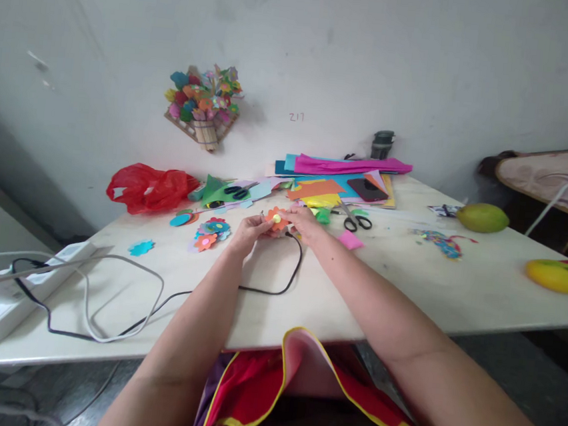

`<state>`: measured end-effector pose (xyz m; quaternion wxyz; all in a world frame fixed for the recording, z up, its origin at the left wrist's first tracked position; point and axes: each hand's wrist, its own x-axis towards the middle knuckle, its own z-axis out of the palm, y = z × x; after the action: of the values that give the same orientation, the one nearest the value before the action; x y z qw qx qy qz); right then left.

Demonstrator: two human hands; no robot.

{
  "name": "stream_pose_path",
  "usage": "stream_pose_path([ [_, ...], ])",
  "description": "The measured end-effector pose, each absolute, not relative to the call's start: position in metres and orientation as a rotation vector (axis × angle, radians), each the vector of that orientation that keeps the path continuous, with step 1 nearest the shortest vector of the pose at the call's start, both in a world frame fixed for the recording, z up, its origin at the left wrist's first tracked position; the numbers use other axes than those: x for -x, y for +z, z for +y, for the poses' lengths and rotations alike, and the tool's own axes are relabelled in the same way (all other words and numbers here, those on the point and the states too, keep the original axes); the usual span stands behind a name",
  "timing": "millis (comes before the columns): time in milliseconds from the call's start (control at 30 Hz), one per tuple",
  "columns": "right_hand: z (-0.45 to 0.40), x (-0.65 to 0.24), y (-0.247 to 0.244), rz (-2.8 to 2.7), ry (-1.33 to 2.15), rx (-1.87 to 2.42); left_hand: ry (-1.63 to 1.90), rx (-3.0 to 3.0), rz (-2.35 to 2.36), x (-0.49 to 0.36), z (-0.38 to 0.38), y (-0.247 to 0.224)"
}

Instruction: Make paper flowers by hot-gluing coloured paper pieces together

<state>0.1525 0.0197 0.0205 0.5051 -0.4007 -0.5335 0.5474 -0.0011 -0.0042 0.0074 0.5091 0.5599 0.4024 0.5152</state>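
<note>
An orange paper flower (277,219) with a yellow centre is held between my two hands near the middle of the table. My left hand (251,232) pinches its left edge, and my right hand (303,221) has its fingers closed on the right side. A black cable end (289,234) lies just below the flower, near my right hand. To the left rest several layered paper flowers (212,231) and a blue paper flower (141,247). Black-handled scissors (353,220) lie right of my right hand, above a pink paper piece (350,240).
Coloured paper sheets (316,189) and a phone (367,189) lie at the back. A red plastic bag (150,188) is back left. White power strips (20,291) and looped cables cover the left side. Mangoes (483,218) sit at right.
</note>
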Motion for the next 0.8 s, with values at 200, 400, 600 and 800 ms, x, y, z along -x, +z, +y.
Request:
stream_pose_path([
  [200,0.0225,-0.1511,0.0191,-1.28,1.345,1.0,1.365,-1.28,0.931,0.0035,0.0018,0.004],
  [400,0.0247,-0.1527,0.0162,-1.311,1.397,0.962,1.407,-1.255,0.969,0.002,0.0032,0.0029],
  [600,0.0227,-0.1546,0.018,-1.317,1.402,0.954,1.385,-1.275,1.001,0.0004,0.0037,0.0026],
  [800,0.0215,-0.1574,0.0205,-1.377,1.338,0.995,1.364,-1.275,0.999,0.0016,0.003,0.0032],
])
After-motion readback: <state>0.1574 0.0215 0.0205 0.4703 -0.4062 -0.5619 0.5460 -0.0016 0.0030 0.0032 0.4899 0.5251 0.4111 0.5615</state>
